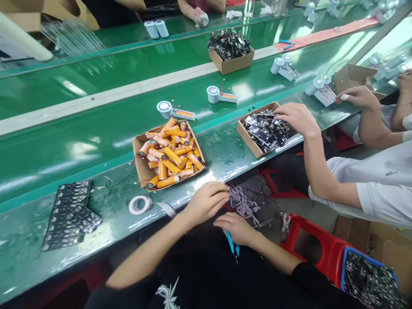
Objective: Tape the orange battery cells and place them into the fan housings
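Fingers, left hand [207, 201]: curled inward at the bench edge, tips bunched as if pinching something small; what they hold is hidden, so I cannot tell if anything is gripped.
Fingers, right hand [236, 227]: closed around blue-handled cutters [232, 245], whose handles hang down below the palm, just under and right of the left fingertips.
Far left of the fingers: black circuit panels [69, 214] lie flat on the green bench [32, 240].
Just left of the left fingers: tape roll [139, 204], with its loose tail trailing toward the wrist.
Above the left fingers: open cardboard box of orange cells [169, 154], piled loosely, close to the left hand.
Beyond that box: two small fan units [175, 110] with orange cells attached, lying on the belt [96, 128].
Right of the fingers, below bench level: heap of clipped scraps [243, 201] on the floor, beside a red stool [317, 249].
Further right: a co-worker's hand [298, 118] rests in a box of black boards [265, 131]; not the wearer's own.
Doing the step well, as I judge it: keep the small piece steady in the left fingertips, bring the cutter tips close to it over the lap, and cut away from the left fingertips so offcuts drop onto the scrap heap.
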{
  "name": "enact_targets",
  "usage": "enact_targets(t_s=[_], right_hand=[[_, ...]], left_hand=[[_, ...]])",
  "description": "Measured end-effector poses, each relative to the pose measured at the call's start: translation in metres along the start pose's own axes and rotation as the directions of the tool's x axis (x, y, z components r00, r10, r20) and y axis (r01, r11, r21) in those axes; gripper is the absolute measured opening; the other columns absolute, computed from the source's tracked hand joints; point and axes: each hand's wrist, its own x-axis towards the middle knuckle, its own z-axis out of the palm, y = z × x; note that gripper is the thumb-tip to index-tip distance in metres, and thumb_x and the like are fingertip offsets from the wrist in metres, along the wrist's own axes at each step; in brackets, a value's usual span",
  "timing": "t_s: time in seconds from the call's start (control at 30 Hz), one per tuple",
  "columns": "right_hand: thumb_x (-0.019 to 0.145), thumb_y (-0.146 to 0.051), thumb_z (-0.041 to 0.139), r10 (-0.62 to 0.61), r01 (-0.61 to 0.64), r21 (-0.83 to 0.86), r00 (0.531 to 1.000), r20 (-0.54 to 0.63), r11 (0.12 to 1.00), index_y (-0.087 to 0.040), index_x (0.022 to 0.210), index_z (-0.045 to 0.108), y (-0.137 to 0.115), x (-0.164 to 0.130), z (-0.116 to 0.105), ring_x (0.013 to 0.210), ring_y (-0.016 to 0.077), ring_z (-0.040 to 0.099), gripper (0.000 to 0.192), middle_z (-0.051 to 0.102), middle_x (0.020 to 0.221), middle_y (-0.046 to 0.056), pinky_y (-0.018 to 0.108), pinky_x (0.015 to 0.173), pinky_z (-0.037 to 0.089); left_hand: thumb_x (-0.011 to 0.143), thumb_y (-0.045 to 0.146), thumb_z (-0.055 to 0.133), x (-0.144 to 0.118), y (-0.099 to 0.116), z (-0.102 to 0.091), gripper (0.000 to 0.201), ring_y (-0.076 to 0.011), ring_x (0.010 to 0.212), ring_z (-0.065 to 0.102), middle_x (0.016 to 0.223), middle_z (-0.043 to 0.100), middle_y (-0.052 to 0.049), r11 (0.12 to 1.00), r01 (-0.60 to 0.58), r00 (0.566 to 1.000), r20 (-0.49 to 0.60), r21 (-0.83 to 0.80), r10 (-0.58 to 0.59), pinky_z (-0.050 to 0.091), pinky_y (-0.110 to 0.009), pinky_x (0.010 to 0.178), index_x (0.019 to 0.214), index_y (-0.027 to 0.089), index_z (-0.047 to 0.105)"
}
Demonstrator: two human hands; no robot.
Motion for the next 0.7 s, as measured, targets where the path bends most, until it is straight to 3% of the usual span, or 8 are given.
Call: enact_targets(t_s=[0.1,0.2,0.27,0.33,0.4,0.47,0.57,0.7], right_hand=[[0.09,-0.013,0.07,-0.063,0.051,0.056,0.969,0.238,0.997,-0.026,0.117,0.079,-0.002,-0.008,0.004,0.102,0.0227,0.07,0.031,0.08,0.118,0.003,0.032,0.087,0.052],[0.074,-0.013,0.074,0.102,-0.131,0.078,0.948,0.3,0.988,-0.025,0.085,0.075,-0.001,-0.013,0.007,0.083,0.0193,0.068,0.017,0.077,0.092,-0.001,0.028,0.073,0.047],[0.072,-0.008,0.065,0.223,-0.239,0.032,0.939,0.263,0.97,-0.023,0.08,0.071,0.003,-0.011,0.009,0.074,0.0194,0.065,0.018,0.074,0.083,0.0,0.029,0.066,0.043],[0.072,-0.004,0.055,0.242,-0.243,-0.021,0.946,0.216,0.97,-0.022,0.09,0.074,0.009,-0.001,0.013,0.078,0.0223,0.067,0.031,0.075,0.088,0.005,0.032,0.069,0.044],[0.071,-0.002,0.053,0.187,-0.182,-0.047,0.963,0.192,0.982,-0.021,0.1,0.077,0.008,0.013,0.018,0.087,0.0261,0.068,0.043,0.076,0.093,0.008,0.035,0.077,0.048],[0.071,-0.003,0.054,0.069,-0.066,-0.018,0.97,0.233,0.998,-0.022,0.106,0.079,-0.003,0.022,0.021,0.093,0.0279,0.067,0.047,0.075,0.095,0.008,0.037,0.085,0.051],[0.074,-0.004,0.054,-0.091,0.03,0.174,0.931,0.355,0.984,-0.022,0.115,0.077,-0.028,0.024,0.014,0.098,0.0261,0.065,0.051,0.072,0.104,0.007,0.037,0.092,0.053],[0.085,-0.017,0.063,-0.052,-0.148,0.36,0.87,0.49,0.921,-0.022,0.128,0.069,-0.044,0.012,-0.007,0.107,0.0243,0.063,0.044,0.065,0.118,0.007,0.036,0.098,0.052]], left_hand=[[0.107,0.018,0.061,-0.1,0.026,-0.017,0.014,-0.0187,0.097,0.077,0.104,0.08,-0.006,0.946,0.325,0.942,-0.095,0.011,-0.322,0.064,-0.033,0.092,0.105,0.021,0.074],[0.105,0.018,0.061,-0.165,0.05,-0.03,0.016,-0.0183,0.088,0.077,0.096,0.08,-0.005,0.772,0.63,0.764,-0.25,0.088,-0.595,0.065,-0.031,0.085,0.098,0.021,0.075],[0.105,0.023,0.059,-0.19,0.062,-0.04,0.018,-0.0197,0.086,0.078,0.093,0.081,-0.005,0.627,0.77,0.623,-0.351,0.119,-0.699,0.066,-0.033,0.083,0.096,0.021,0.075],[0.105,0.029,0.057,-0.206,0.064,-0.057,0.021,-0.0212,0.086,0.078,0.092,0.081,-0.006,0.491,0.863,0.487,-0.456,0.119,-0.745,0.066,-0.035,0.082,0.096,0.022,0.074],[0.105,0.034,0.055,-0.218,0.058,-0.079,0.023,-0.022,0.086,0.078,0.092,0.081,-0.006,0.385,0.918,0.371,-0.557,0.096,-0.743,0.066,-0.037,0.082,0.095,0.023,0.072],[0.104,0.039,0.055,-0.227,0.051,-0.099,0.025,-0.0228,0.088,0.077,0.093,0.08,-0.007,0.328,0.941,0.303,-0.633,0.082,-0.712,0.065,-0.038,0.085,0.096,0.023,0.072],[0.102,0.042,0.058,-0.23,0.044,-0.109,0.024,-0.0236,0.09,0.076,0.096,0.08,-0.007,0.361,0.928,0.326,-0.657,0.087,-0.68,0.063,-0.039,0.089,0.1,0.022,0.072],[0.104,0.034,0.059,-0.212,0.041,-0.092,0.018,-0.023,0.091,0.076,0.096,0.08,-0.006,0.553,0.831,0.493,-0.54,0.059,-0.682,0.062,-0.038,0.09,0.1,0.023,0.073]])
